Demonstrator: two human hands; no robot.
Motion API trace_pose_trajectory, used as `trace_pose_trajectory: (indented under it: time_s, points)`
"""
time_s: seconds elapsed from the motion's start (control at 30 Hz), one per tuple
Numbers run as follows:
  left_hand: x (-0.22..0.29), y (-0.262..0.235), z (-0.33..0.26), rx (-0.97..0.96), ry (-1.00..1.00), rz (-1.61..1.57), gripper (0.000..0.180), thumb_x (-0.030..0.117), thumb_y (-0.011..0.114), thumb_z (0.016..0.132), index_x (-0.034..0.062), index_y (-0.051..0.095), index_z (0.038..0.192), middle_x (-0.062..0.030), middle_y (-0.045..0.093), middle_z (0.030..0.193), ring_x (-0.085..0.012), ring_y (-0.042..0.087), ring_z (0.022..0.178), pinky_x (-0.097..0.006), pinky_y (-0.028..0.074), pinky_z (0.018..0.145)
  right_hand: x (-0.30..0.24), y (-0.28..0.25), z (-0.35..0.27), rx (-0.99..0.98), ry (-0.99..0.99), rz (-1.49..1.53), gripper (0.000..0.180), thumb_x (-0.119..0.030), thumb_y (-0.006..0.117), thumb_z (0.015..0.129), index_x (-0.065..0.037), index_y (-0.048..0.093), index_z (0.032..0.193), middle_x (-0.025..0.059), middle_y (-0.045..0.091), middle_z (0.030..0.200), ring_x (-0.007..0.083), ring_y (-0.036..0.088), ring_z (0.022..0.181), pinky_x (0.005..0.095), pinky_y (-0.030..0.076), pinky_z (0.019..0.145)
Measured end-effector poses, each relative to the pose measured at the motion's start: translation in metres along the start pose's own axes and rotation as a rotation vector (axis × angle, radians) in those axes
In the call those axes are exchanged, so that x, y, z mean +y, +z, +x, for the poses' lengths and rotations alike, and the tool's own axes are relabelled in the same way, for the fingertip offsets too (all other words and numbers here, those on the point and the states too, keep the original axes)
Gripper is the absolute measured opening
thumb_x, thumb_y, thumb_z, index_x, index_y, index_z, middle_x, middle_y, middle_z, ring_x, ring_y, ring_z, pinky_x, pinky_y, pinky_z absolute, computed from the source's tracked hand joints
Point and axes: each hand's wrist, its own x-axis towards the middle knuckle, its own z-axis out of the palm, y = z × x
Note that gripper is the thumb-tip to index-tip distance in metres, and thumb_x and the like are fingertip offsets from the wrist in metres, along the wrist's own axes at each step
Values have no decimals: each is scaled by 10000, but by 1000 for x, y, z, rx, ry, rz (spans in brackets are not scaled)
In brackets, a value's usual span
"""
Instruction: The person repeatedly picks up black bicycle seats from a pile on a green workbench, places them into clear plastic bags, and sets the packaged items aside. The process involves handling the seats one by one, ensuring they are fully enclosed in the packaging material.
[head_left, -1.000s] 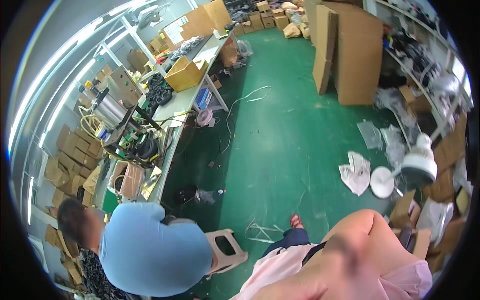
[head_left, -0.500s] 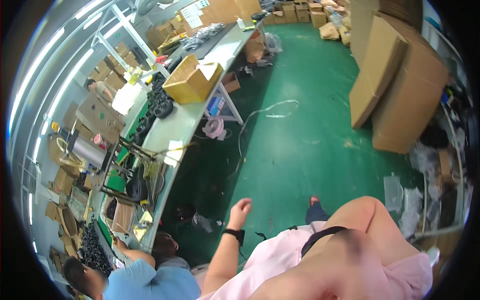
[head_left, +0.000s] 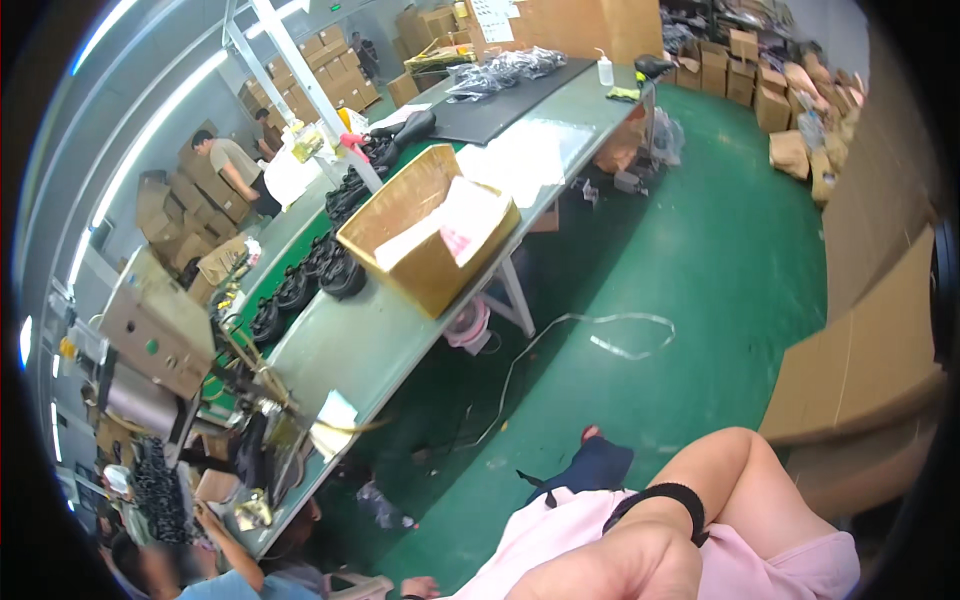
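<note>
Your L hand (head_left: pixel 420 587) is right at the lower edge of view, small & partly cut off; can't tell if its fingers are clenched or released. Pale stool (head_left: pixel 360 586) is just L of those fingers, on the floor side of the surface (head_left: pixel 330 342); can't tell if they touch. Your R arm is bent, black band (head_left: pixel 690 500) on it, R hand (head_left: pixel 620 570) big & close to cam in front of your pink top (head_left: pixel 540 530). Its fingers run out of view, so can't tell their state either. Co-worker in blue (head_left: pixel 245 586) is near the surface's near end. Yellow bin (head_left: pixel 425 285) w/ white papers (head_left: pixel 470 212) sits by the surface's R edge; black parts (head_left: pixel 340 275) lie L of it.
</note>
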Motion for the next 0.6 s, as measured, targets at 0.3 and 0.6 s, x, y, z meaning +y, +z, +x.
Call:
trace_pose_trajectory:
  time_s: [0.3,0.6]
  points:
    - [203,-505,190,746,47,-1315,206,153,606,893,41,636,1064,-8,631,849,-87,576,708,-234,453,597,-227,-169,72,-128,46,-87,653,-520,470,935,100,629,1064,189,623,1030,299,562,975,390,380,898]
    - [303,-683,190,986,-150,-1334,230,135,602,899,28,631,1101,-24,657,961,-102,596,813,-240,463,718,-476,-335,138,-30,473,-83,435,-314,533,949,104,647,992,224,642,910,345,612,866,386,476,802]
